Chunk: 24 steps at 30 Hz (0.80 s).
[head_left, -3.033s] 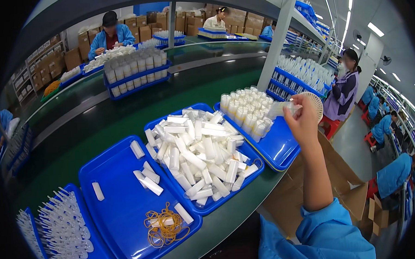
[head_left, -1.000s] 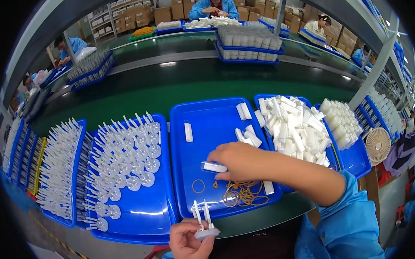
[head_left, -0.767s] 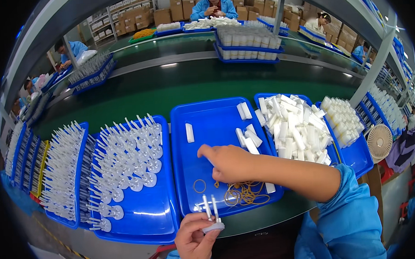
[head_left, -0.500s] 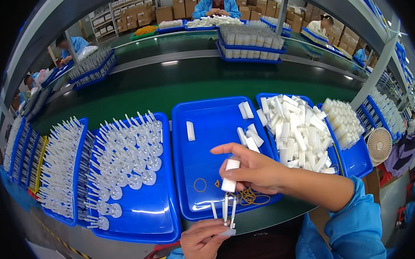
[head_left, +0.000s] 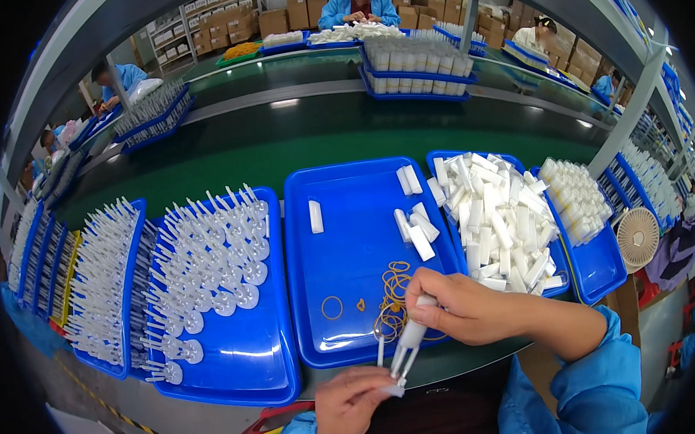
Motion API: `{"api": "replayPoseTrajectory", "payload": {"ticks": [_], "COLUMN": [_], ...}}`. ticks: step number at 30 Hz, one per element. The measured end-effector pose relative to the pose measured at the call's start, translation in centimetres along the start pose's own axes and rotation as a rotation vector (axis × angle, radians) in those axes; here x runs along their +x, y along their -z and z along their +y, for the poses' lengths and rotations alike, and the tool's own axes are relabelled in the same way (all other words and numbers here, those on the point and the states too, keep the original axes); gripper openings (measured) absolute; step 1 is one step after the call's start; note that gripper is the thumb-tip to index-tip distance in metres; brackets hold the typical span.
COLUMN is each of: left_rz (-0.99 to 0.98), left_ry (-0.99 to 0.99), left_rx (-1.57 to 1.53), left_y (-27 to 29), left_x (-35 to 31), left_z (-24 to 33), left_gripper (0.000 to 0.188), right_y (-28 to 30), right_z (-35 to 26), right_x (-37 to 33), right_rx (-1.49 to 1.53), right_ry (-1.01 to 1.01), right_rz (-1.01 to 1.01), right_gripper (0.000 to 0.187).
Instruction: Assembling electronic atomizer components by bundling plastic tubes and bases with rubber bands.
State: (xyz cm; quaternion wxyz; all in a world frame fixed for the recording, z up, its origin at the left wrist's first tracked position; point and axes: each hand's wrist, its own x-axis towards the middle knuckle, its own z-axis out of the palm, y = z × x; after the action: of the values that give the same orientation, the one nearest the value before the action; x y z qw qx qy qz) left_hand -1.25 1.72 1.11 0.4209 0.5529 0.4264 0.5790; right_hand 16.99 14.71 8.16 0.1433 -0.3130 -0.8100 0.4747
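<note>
At the table's front edge, my left hand (head_left: 346,405) pinches a small translucent white base piece (head_left: 393,389) with thin upright stems rising from it. My right hand (head_left: 464,309) closes round the top of a white tube-like piece (head_left: 412,335), tilted and lined up over some of those stems; whether it is seated on them I cannot tell. Behind the hands lies a blue tray (head_left: 346,186) with loose white pieces (head_left: 420,243) at its right side and one at its left. Tan rubber bands (head_left: 393,292) lie in a tangle near my right hand, with a single band (head_left: 332,308) further left.
To the left, a blue tray (head_left: 237,361) holds rows of stemmed bases (head_left: 210,262), beside more filled trays. A heap of white pieces (head_left: 494,210) fills a tray at right, next to capped cups (head_left: 575,199) and a fan (head_left: 638,238). Co-workers sit beyond the green belt (head_left: 244,148).
My right hand has moved right and turned, now gripping the white piece by its upper end and tilting it. The rubber bands show more fully. My left hand has shifted slightly right.
</note>
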Motion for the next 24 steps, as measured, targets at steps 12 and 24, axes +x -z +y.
{"api": "replayPoseTrajectory", "payload": {"ticks": [12, 24], "left_rz": [-0.302, -0.091], "left_ry": [-0.416, -0.243], "left_rx": [-0.029, -0.010], "left_y": [-0.5, -0.4], "left_x": [-0.6, -2.3], "left_z": [-1.0, -1.8], "left_gripper": [0.019, 0.017], "right_y": [-2.4, -3.5], "right_z": [2.0, 0.6], "right_x": [-4.6, -2.8], "right_rx": [0.514, 0.029], "right_ry": [-0.115, 0.262], "right_rz": [-0.059, -0.221], "right_gripper": [0.016, 0.020]}}
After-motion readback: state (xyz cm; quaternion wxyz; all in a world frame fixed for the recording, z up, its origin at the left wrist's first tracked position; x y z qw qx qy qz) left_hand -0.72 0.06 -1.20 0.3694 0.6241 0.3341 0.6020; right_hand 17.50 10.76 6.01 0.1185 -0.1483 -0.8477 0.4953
